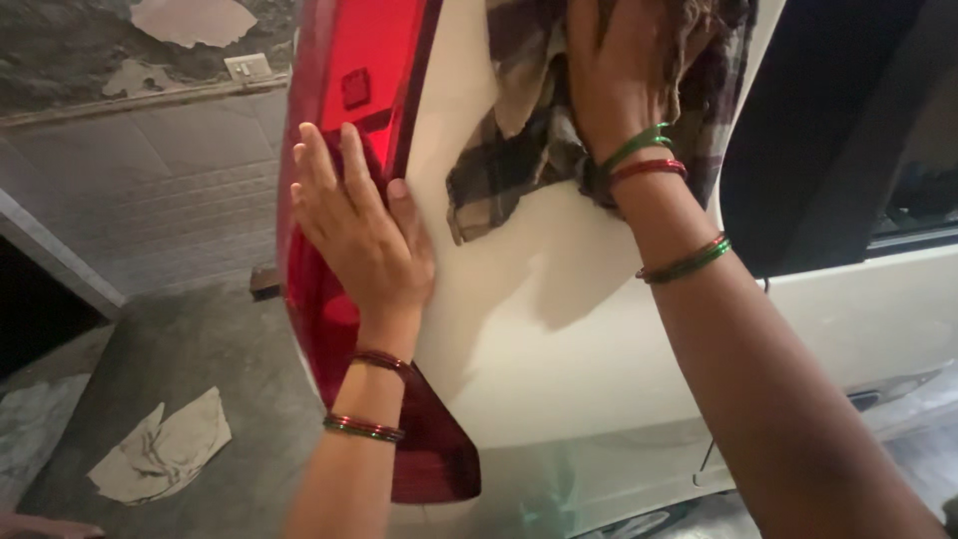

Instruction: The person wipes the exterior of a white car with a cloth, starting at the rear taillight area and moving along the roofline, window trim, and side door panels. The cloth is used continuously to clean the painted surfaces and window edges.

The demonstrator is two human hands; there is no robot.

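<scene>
While pressed flat on the red tail lamp (334,150), left hand (361,235) spread wide, fingers straight, palm down, thumb over the lamp's dark edge onto the white car panel (559,329); nothing clutched, grip released. Bangles (367,397) on that wrist, red and green. Higher up, right hand (619,75) bunched on a checked cloth (509,150), brown, cream and dark, fingers buried in the folds, grip clenched on cloth and pushed against the panel near the top of the frame. Cloth hanging down in a loose flap, its lower corner reaching just beside the left thumb, not touching as far as can be told. More bangles (649,158) on the right wrist and forearm, green and red. Right forearm crossing the panel on a slant, hiding part of it and throwing a soft shadow below the cloth. Dark window (818,130) to the right of the panel, black trim beside it. Below and left, grey concrete floor (200,349), with a crumpled pale rag (160,451) lying on it, well apart from both hands. Behind, a tiled wall (150,190) with peeling plaster above and a small switch plate (247,67). No containers anywhere in view.
</scene>
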